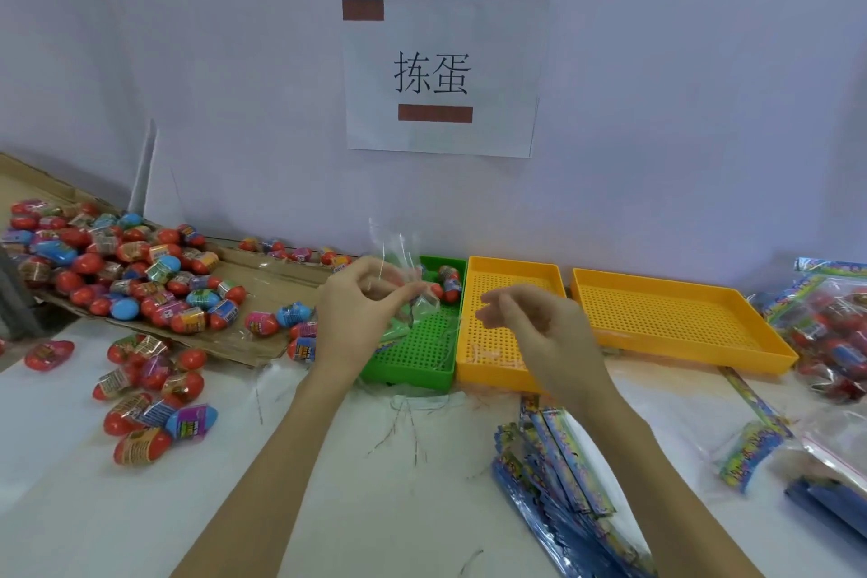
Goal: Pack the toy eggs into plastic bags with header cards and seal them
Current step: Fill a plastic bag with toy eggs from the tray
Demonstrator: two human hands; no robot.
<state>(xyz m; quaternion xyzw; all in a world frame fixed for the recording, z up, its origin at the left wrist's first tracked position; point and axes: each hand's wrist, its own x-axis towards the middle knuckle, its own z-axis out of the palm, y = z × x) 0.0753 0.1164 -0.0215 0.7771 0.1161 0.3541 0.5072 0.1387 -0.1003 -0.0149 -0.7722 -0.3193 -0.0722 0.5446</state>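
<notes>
The left hand (361, 310) is pinching a clear plastic bag (399, 282) above the green perforated tray (413, 357), while the right hand (530, 324) is hovering loosely curled, holding nothing, over the orange tray (497, 286). Most work is remaining, judging by the loose toy eggs (126, 277) lying at far left and the header cards (563, 474) stacked near right; filled bags (835, 333) are piling at right. The wall sign (441, 75) is reading "拣蛋"; the egg labels are too blurred to read.

Clear plastic bag (399, 268) upright over green tray, toy eggs (136, 268) heaped left
</notes>
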